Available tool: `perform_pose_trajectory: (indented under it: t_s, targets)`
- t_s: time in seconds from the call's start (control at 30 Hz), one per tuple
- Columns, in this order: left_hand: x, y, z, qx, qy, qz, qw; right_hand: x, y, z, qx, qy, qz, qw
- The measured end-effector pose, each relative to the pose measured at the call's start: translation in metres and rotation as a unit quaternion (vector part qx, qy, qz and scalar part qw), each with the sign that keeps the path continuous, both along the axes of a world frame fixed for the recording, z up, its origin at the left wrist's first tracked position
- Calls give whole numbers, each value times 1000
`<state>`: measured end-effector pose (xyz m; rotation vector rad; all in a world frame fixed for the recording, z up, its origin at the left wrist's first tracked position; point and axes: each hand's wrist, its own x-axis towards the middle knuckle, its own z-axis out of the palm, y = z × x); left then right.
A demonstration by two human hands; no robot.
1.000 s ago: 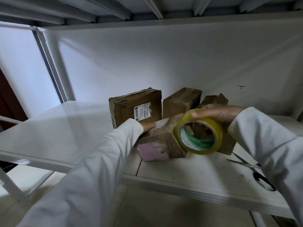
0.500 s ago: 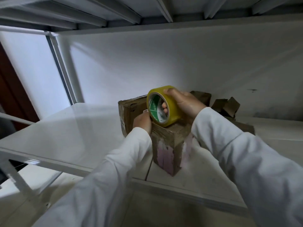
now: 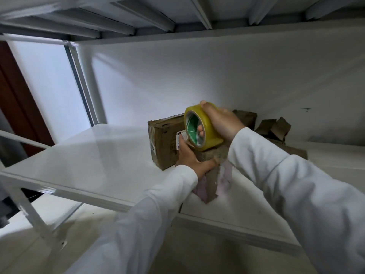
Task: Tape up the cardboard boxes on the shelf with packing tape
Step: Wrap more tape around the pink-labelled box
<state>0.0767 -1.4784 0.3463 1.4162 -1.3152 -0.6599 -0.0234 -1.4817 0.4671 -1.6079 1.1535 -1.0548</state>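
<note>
Yellow packing tape roll (image 3: pixel 203 127) sits on top of the small cardboard box (image 3: pixel 212 175), gripped by the right hand (image 3: pixel 223 123): the thumb lies over the outer rim, and fingertips (image 3: pixel 200 133) show inside the green core. The left hand (image 3: pixel 192 159) grips the same box just below the roll, with the thumb across the near face and the fingers on the left side. The box stands at the front edge of the white shelf (image 3: pixel 88 155). A larger labelled cardboard box (image 3: pixel 164 139) stands directly behind the left hand. More cardboard boxes (image 3: pixel 274 129) lie behind the right hand, near the back wall. Both sleeves are white.
</note>
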Motion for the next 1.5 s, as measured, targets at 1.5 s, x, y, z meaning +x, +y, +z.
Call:
perform_pose_trajectory:
  t_s: [1.5]
  targets:
    - [5,-33,103,198,-396,-74,894,-65,25,-72,104,37,28,994]
